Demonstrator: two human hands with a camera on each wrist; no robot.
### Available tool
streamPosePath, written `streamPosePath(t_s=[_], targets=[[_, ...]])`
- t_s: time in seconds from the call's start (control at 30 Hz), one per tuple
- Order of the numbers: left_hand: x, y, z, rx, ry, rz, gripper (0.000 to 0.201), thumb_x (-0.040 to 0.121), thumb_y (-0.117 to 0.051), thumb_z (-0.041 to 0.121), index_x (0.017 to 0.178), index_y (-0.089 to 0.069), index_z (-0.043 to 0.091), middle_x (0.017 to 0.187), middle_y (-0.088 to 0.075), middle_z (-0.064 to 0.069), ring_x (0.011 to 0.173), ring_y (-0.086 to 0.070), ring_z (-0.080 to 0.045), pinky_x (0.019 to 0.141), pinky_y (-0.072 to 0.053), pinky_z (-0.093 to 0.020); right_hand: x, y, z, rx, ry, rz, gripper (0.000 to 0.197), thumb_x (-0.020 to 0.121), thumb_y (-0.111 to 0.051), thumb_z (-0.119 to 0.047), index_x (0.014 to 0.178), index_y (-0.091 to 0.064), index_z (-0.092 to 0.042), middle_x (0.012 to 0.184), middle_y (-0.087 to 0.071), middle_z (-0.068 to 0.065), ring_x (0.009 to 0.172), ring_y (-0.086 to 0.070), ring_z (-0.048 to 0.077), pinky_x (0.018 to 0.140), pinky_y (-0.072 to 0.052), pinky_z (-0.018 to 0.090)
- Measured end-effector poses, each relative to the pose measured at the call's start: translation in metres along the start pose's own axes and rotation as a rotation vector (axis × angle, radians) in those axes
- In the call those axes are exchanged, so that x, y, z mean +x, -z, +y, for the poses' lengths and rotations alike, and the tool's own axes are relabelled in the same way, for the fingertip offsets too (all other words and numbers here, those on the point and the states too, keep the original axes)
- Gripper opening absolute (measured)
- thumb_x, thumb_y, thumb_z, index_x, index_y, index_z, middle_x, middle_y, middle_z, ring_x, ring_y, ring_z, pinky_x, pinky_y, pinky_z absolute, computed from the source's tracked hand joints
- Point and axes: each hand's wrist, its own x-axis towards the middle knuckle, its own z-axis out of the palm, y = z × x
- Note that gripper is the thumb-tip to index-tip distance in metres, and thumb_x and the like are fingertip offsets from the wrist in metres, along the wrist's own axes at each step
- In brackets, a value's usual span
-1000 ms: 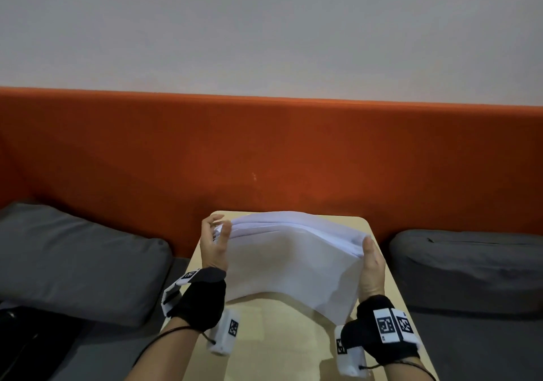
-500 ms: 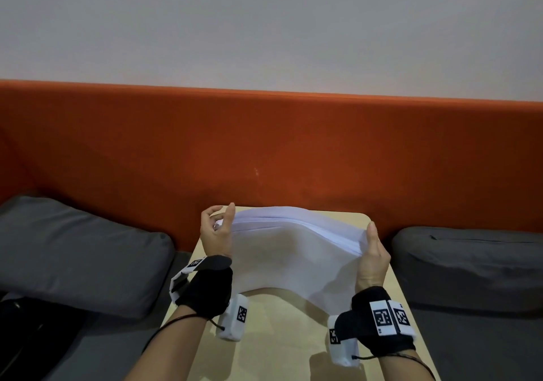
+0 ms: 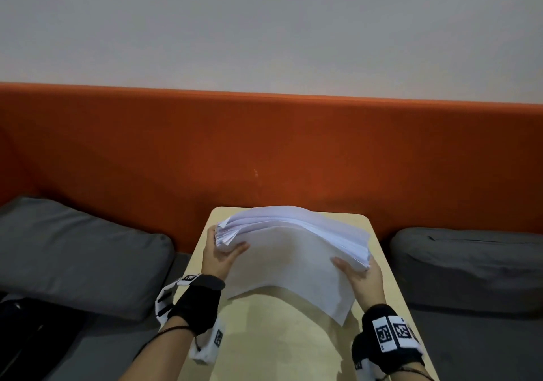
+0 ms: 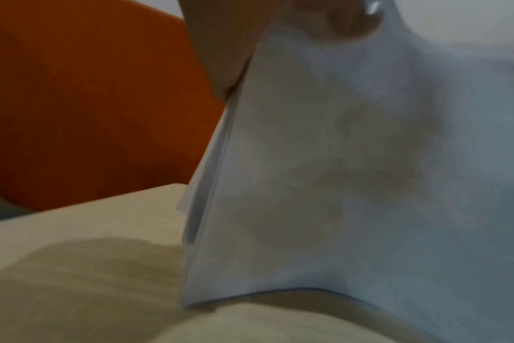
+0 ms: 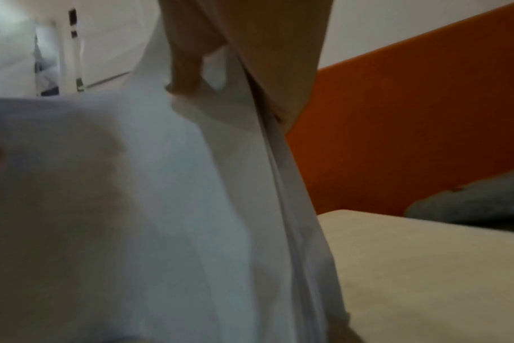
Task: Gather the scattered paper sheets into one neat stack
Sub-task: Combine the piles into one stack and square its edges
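Note:
A thick stack of white paper sheets [image 3: 289, 251] stands on its long edge on the small beige table [image 3: 282, 348], bowed and leaning toward me. My left hand [image 3: 221, 255] grips its left end, thumb on the near face and fingers behind. The sheet corners there are uneven. My right hand [image 3: 360, 274] grips the right end the same way. In the left wrist view the stack [image 4: 352, 185] fills the right side, its lower edge on the table [image 4: 74, 266]. From the right wrist the stack [image 5: 162, 220] shows with my thumb pressed on its face.
An orange padded backrest [image 3: 264, 151] runs behind the table, under a pale wall. Grey cushions lie at the left [image 3: 76, 251] and right [image 3: 470, 266] of the table. A dark object sits at the lower left [image 3: 26, 336].
The stack has tipped toward me and come lower. Both thumbs have moved from the top edge onto the near face of the sheets, and the left corners have fanned out.

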Motion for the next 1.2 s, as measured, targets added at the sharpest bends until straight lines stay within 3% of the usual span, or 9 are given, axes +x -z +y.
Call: streamPosePath(t_s=[0.1,0.3,0.43,0.63,0.77,0.83,1.0,1.07,1.2], targets=[[0.000,0.002,0.003,-0.016,0.060,0.019,0.060,0.064,-0.081,0.006,0.116,-0.051,0.001,0.106,-0.058,-0.014,0.095,-0.056,-0.020,0.080,-0.045,-0.022,0.000,0.005,-0.004,-0.023,0.006,0.007,0.044,0.055,-0.081,-0.021,0.093,-0.059,-0.018,0.087,-0.067,0.001,0.074,-0.064,0.013,0.053,-0.049,0.012],[-0.006,0.001,0.006,-0.114,0.182,0.021,0.021,0.078,-0.063,-0.005,0.098,-0.056,0.000,0.073,-0.067,0.002,0.075,-0.059,-0.016,0.071,-0.044,-0.027,0.011,0.007,-0.049,-0.694,0.082,0.064,0.057,0.067,-0.081,-0.032,0.116,-0.053,-0.025,0.101,-0.065,-0.001,0.099,-0.061,0.025,0.076,-0.048,0.033],[-0.005,0.003,0.007,-0.059,0.140,0.019,0.040,0.073,-0.067,-0.015,0.104,-0.052,0.007,0.078,-0.059,0.007,0.058,-0.058,0.015,0.061,-0.045,-0.004,0.013,-0.020,-0.097,-1.269,0.255,-0.128,0.055,0.070,-0.072,-0.052,0.117,-0.053,-0.030,0.109,-0.066,-0.004,0.105,-0.060,0.021,0.082,-0.044,0.031],[-0.006,-0.001,0.017,0.017,0.045,-0.027,0.040,0.074,-0.062,-0.020,0.102,-0.055,0.007,0.082,-0.062,0.007,0.066,-0.060,0.010,0.061,-0.046,-0.002,0.030,-0.089,-0.094,-1.480,0.296,-0.500,0.034,0.078,-0.068,-0.027,0.111,-0.061,-0.023,0.111,-0.065,0.007,0.107,-0.059,0.028,0.080,-0.044,0.032],[-0.002,-0.007,0.020,-0.016,-0.019,0.006,0.030,0.072,-0.076,0.008,0.093,-0.059,0.023,0.079,-0.068,0.015,0.076,-0.060,0.005,0.068,-0.047,-0.011,0.030,-0.091,-0.093,-1.382,0.324,-0.418,0.015,0.081,-0.064,-0.025,0.095,-0.066,-0.021,0.096,-0.069,0.008,0.098,-0.061,0.030,0.066,-0.035,0.028],[0.003,-0.009,0.017,0.090,-0.006,0.117,0.063,0.055,-0.076,0.048,0.110,-0.056,0.024,0.102,-0.061,0.012,0.096,-0.054,-0.009,0.082,-0.045,-0.024,0.030,-0.084,-0.097,-1.306,0.312,-0.362,0.013,0.080,-0.064,-0.028,0.092,-0.068,-0.022,0.091,-0.070,0.008,0.094,-0.061,0.030,0.065,-0.034,0.028],[0.009,-0.020,0.020,0.091,0.172,0.399,0.132,0.040,-0.078,0.064,0.146,-0.017,0.013,0.147,-0.033,-0.015,0.135,-0.033,-0.031,0.112,-0.029,-0.047,0.032,-0.058,-0.111,-0.821,0.161,-0.193,0.012,0.072,-0.075,-0.031,0.068,-0.065,-0.028,0.069,-0.064,-0.003,0.072,-0.060,0.023,0.061,-0.042,0.028],[0.006,-0.026,0.019,-0.197,0.207,0.323,0.144,0.024,-0.074,0.074,0.143,-0.021,0.012,0.141,-0.042,-0.014,0.127,-0.044,-0.028,0.104,-0.039,-0.041,0.032,-0.046,-0.104,-0.504,0.055,-0.162,0.010,0.071,-0.078,-0.019,0.074,-0.069,-0.021,0.072,-0.068,-0.001,0.071,-0.063,0.022,0.062,-0.047,0.025],[0.003,-0.033,0.033,-0.429,0.177,0.042,0.095,0.013,-0.081,0.072,0.089,-0.062,0.018,0.072,-0.073,0.010,0.067,-0.068,-0.007,0.057,-0.054,-0.020,0.016,-0.027,-0.084,0.010,-0.066,-0.107,0.021,0.071,-0.072,0.007,0.088,-0.069,-0.005,0.090,-0.073,0.016,0.087,-0.068,0.035,0.083,-0.054,0.047]])
